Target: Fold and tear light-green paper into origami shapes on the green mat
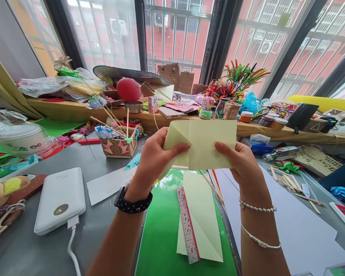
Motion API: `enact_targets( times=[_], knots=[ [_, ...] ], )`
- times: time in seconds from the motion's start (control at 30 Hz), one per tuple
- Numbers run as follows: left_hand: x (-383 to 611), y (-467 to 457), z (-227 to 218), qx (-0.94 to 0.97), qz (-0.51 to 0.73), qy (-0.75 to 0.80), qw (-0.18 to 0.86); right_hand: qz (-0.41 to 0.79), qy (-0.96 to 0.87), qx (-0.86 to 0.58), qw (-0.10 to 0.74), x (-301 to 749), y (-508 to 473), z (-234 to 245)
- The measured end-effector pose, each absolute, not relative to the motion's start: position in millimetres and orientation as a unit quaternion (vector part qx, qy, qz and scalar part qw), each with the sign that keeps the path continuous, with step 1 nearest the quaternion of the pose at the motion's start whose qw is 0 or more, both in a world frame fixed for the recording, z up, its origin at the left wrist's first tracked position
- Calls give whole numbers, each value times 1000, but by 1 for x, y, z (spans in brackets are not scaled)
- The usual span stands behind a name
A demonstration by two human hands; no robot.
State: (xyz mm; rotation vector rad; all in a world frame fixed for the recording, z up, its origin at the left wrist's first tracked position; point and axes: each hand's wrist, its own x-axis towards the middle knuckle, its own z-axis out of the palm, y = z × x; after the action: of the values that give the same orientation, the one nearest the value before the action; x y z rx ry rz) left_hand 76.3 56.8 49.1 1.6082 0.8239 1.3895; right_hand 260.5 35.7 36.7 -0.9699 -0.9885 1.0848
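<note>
Held up in front of me is a pale yellow sheet of paper (204,132) with a vertical crease and a folded corner at its left. My left hand (161,153) pinches its left end, thumb on the near face. The right end is gripped by my right hand (238,155), thumb also in front and fingers hidden behind. Below, a second pale yellow paper (207,218) with crease lines lies on a green board (158,230). A patterned ruler (187,226) with a red edge rests along that paper's left side.
A white power bank (61,199) with a cable sits at left, near a decorated cardboard box (119,147) of sticks. White sheets (276,207) spread to the right, by wooden sticks (293,182) and a plastic bottle (281,153). Craft supplies crowd the window ledge (149,120).
</note>
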Motion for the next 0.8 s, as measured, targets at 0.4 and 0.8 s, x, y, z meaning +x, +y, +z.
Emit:
enact_targets(
  times=[0.4,0.8],
  knots=[
    [83,57,46,609,600,330,400,471,-410,-404,668,254,39,35],
    [77,58,47,612,573,321,440,462,-439,-428,641,262,38,35]
  ],
)
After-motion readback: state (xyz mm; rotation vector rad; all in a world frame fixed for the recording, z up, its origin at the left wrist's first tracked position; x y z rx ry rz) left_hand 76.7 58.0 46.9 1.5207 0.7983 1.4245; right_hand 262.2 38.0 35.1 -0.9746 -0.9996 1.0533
